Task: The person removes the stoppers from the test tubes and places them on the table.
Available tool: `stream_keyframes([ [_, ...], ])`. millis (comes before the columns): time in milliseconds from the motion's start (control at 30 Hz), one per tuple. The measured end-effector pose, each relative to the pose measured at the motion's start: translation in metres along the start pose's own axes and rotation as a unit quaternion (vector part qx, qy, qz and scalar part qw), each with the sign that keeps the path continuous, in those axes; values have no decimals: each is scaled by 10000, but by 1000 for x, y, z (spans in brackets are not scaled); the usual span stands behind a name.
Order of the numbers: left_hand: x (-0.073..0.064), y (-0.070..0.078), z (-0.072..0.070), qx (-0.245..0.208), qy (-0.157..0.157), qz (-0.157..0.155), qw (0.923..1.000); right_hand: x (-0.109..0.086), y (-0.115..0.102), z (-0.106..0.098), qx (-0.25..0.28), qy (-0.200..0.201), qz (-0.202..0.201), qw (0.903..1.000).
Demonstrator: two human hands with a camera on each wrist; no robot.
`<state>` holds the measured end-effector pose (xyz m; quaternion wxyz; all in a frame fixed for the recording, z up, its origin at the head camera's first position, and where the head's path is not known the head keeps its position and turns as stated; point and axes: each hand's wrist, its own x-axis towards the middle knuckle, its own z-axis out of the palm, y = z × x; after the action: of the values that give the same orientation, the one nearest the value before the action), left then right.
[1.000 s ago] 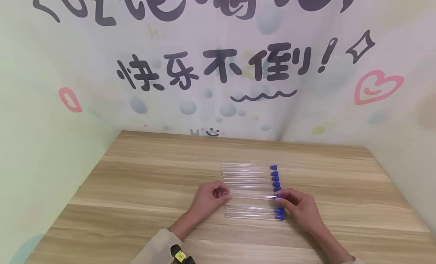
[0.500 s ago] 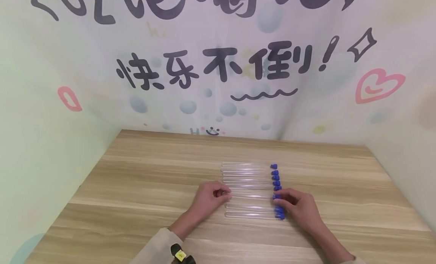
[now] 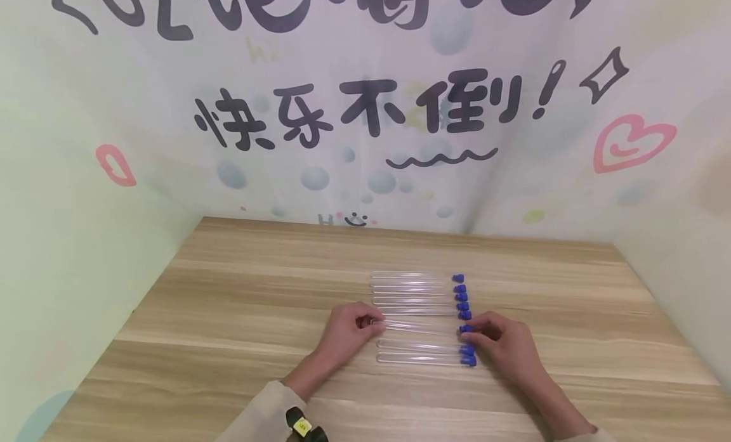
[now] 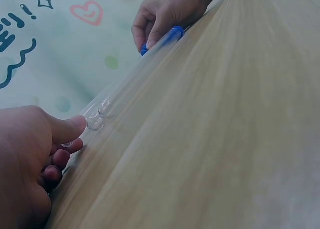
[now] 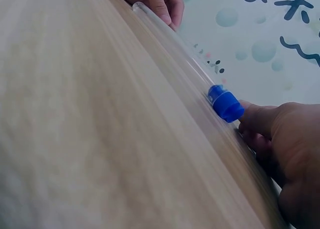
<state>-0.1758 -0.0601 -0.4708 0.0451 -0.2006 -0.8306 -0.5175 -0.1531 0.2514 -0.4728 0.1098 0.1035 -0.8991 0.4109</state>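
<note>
In the head view my left hand pinches the rounded left end of a clear test tube between thumb and fingers. My right hand pinches a blue cap by the tube's other end; a small gap seems to part the two. Nearer to me lie two more tubes, blue caps at their right ends. Beyond the held tube lie several parallel tubes, loose blue caps lined up off their right ends. In the right wrist view a capped tube hides the held one.
A wood-grain table bears everything. Behind it hangs a white printed cloth with dark writing, and pale walls stand at both sides. A black band with a yellow label is on the left wrist.
The held tube's right end has dropped slightly toward me and come away from the cap. The cap has shifted slightly right with the right hand; the left hand has barely moved.
</note>
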Motion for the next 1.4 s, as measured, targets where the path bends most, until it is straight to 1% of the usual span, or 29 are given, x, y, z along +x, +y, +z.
stream_keyframes([
  [100,1,0,0,29,-20,12,10000,0,2,-1,-4,60,47,10000],
  [200,2,-1,1,41,-22,60,10000,0,3,-2,71,108,-18,9999],
  [267,2,-1,1,58,0,100,9999,1,4,-2,141,122,-44,9998],
  [367,3,-3,2,125,61,158,9998,2,5,-1,91,171,-65,9998],
  [533,3,-4,4,267,132,108,9995,3,6,0,-94,241,-139,9996],
  [767,4,-2,7,436,160,-7,9989,4,5,1,-82,227,-83,9997],
  [833,4,-1,7,490,189,5,9986,4,5,1,-103,227,-63,9997],
  [1033,4,0,10,526,238,53,9983,4,4,1,-57,237,-51,9997],
  [1233,5,1,9,530,210,6,9984,5,6,2,-20,269,-113,9996],
  [1400,6,2,10,534,211,2,9983,4,6,2,-52,278,-15,9996],
])
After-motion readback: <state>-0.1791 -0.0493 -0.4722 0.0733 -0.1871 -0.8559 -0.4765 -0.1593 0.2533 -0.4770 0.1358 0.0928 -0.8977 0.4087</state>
